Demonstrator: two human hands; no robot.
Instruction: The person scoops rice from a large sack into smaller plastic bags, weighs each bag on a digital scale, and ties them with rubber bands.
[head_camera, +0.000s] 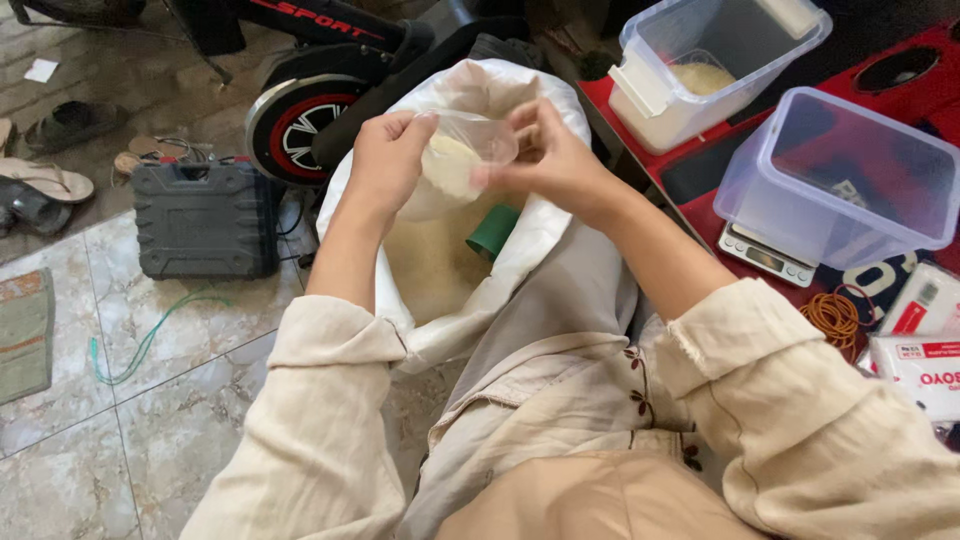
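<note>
Over an open white sack (545, 215) of pale grain (435, 260), we hold a small clear plastic bag (455, 160) between both hands, seen from above. Our left hand (385, 160) clasps the bag's left side, fingers curled over its upper edge, thumb side toward us. Our right hand (550, 160) pinches the bag's right edge near the mouth, fingers closed on the thin film. The bag hangs between the two grips, its mouth level with our fingertips and its belly sagging just below them, partly filled with the same pale grain. It sits directly above the sack's open mouth, clear of the grain beneath.

A green scoop (495, 232) lies half sunk in the grain inside the sack, just below our right hand and apart from it. To our right, on a red surface (690, 205), an empty clear tub (835, 180) stands on a small digital scale (765, 255). Behind it a second clear container (715, 65) with a white hinged lid holds a little grain. A bundle of orange rubber bands (832, 318) lies near our right sleeve, beside white packets (915, 365) with red print. On the tiled floor (150, 400) to our left rest a dark grey tool case (205, 220), a loose green cord (150, 335) and a few sandals (45, 185). A wheel with red trim (300, 125) stands beyond the sack.
</note>
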